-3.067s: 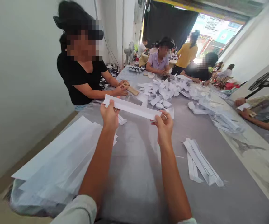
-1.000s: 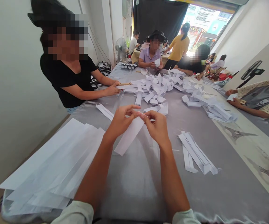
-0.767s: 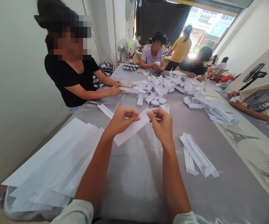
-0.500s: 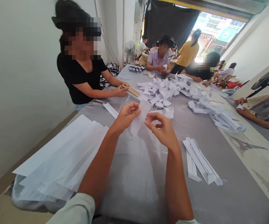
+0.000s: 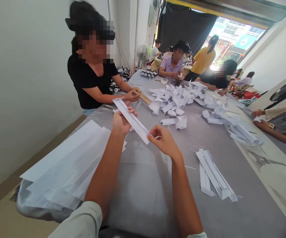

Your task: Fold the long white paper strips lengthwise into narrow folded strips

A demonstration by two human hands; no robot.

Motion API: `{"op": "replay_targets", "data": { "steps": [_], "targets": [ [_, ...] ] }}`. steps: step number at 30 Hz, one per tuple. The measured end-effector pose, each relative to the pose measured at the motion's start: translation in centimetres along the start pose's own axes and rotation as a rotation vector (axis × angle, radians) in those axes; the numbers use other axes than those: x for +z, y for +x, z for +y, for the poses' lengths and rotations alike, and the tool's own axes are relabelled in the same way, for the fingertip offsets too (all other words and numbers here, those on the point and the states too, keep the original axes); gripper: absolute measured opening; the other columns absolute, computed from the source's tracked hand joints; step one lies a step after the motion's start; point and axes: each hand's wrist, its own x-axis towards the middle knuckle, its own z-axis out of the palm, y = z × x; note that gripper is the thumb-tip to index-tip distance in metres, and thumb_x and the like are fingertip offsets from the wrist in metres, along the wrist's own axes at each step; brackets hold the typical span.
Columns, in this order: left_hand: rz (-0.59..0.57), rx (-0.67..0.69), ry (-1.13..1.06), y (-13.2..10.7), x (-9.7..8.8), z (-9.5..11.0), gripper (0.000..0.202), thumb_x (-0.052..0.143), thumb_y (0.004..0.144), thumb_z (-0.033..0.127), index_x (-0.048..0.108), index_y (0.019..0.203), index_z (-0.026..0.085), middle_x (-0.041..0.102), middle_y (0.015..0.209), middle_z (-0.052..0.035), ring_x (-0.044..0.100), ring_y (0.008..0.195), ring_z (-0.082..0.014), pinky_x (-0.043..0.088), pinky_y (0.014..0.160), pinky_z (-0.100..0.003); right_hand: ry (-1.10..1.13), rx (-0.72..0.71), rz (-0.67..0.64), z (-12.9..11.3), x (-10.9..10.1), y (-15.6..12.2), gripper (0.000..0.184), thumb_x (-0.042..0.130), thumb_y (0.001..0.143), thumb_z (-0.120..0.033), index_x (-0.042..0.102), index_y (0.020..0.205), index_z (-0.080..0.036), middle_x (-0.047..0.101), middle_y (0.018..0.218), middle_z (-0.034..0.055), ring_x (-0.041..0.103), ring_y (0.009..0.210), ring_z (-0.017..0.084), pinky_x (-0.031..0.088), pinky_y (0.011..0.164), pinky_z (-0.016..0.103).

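My left hand [image 5: 122,119] is closed round the upper part of a long folded white paper strip [image 5: 131,119], held in the air above the grey table [image 5: 143,185]. The strip slants from the upper left down to the right. My right hand [image 5: 163,141] pinches its lower end with thumb and fingers. A stack of large flat white sheets [image 5: 66,168] lies to the left of my left arm. A small pile of folded strips [image 5: 214,177] lies to the right of my right arm.
A person in a black top [image 5: 93,81] sits at the left and presses a wooden tool [image 5: 143,96] on paper. A heap of folded paper pieces [image 5: 182,99] covers the table's middle. Other people sit at the far end and right side. Fans stand at back and right.
The strip has gone from a short piece pinched between both hands close together to a long slanted one, with my left hand moved up and left and my right hand at its lower end.
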Motion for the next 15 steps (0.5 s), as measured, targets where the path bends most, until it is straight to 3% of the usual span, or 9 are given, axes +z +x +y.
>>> {"op": "replay_targets", "data": {
  "steps": [1,3,5,7,10,12,15],
  "targets": [
    [0.041,0.011,0.032,0.4,-0.4,-0.1,0.019,0.056,0.087,0.018,0.068,0.102,0.020,0.064,0.079,-0.0027,0.064,0.068,-0.0140,0.058,0.078,-0.031,0.050,0.006,0.025,0.3,0.3,0.3,0.027,0.075,0.086,-0.045,0.063,0.092,-0.021,0.067,0.092,0.0017,0.064,0.078,0.016,0.054,0.060,0.028],
    [0.238,0.103,0.122,1.2,-1.3,-0.2,0.019,0.058,0.087,0.023,0.066,0.103,0.021,0.070,0.090,-0.0058,0.071,0.083,-0.0172,0.058,0.082,-0.032,0.163,0.027,0.075,1.1,1.2,0.9,0.031,0.078,0.082,-0.047,0.065,0.093,-0.021,0.066,0.096,0.0031,0.063,0.078,0.016,0.055,0.056,0.027],
    [0.505,0.321,0.220,1.6,-2.2,0.2,0.024,0.058,0.088,0.024,0.064,0.111,0.024,0.072,0.105,-0.0066,0.073,0.100,-0.0175,0.057,0.085,-0.029,0.254,0.050,0.127,2.2,2.5,1.9,0.034,0.080,0.079,-0.049,0.067,0.094,-0.020,0.065,0.096,0.0035,0.062,0.075,0.015,0.056,0.054,0.027],
    [0.650,0.604,0.297,1.6,-2.9,1.3,0.033,0.057,0.089,0.024,0.061,0.122,0.028,0.070,0.124,-0.0067,0.070,0.117,-0.0170,0.055,0.089,-0.027,0.312,0.077,0.155,3.4,4.3,3.2,0.036,0.080,0.078,-0.048,0.069,0.096,-0.019,0.067,0.094,0.0031,0.061,0.068,0.013,0.057,0.058,0.028],
    [0.583,0.895,0.381,0.3,-2.7,3.2,0.036,0.055,0.091,0.023,0.060,0.127,0.027,0.067,0.137,-0.0069,0.065,0.128,-0.0186,0.053,0.095,-0.028,0.279,0.122,0.139,4.8,7.7,5.6,0.034,0.075,0.081,-0.047,0.068,0.098,-0.018,0.070,0.096,0.0046,0.062,0.065,0.013,0.057,0.063,0.030],
    [0.517,0.915,0.422,-1.0,-1.6,3.7,0.029,0.054,0.091,0.022,0.062,0.119,0.026,0.070,0.126,-0.0057,0.069,0.121,-0.0190,0.054,0.091,-0.028,0.116,0.108,0.104,5.1,9.9,6.7,0.029,0.074,0.084,-0.043,0.068,0.099,-0.019,0.073,0.100,0.0069,0.066,0.076,0.018,0.058,0.074,0.034],
    [0.376,0.821,0.492,-2.9,0.9,3.0,0.022,0.054,0.088,0.020,0.064,0.107,0.025,0.074,0.112,-0.0033,0.073,0.107,-0.0191,0.055,0.086,-0.030,-0.227,-0.026,0.141,5.3,13.0,7.0,0.017,0.073,0.089,-0.034,0.070,0.099,-0.021,0.072,0.112,0.0125,0.065,0.108,0.028,0.052,0.097,0.044]
  ]
}}
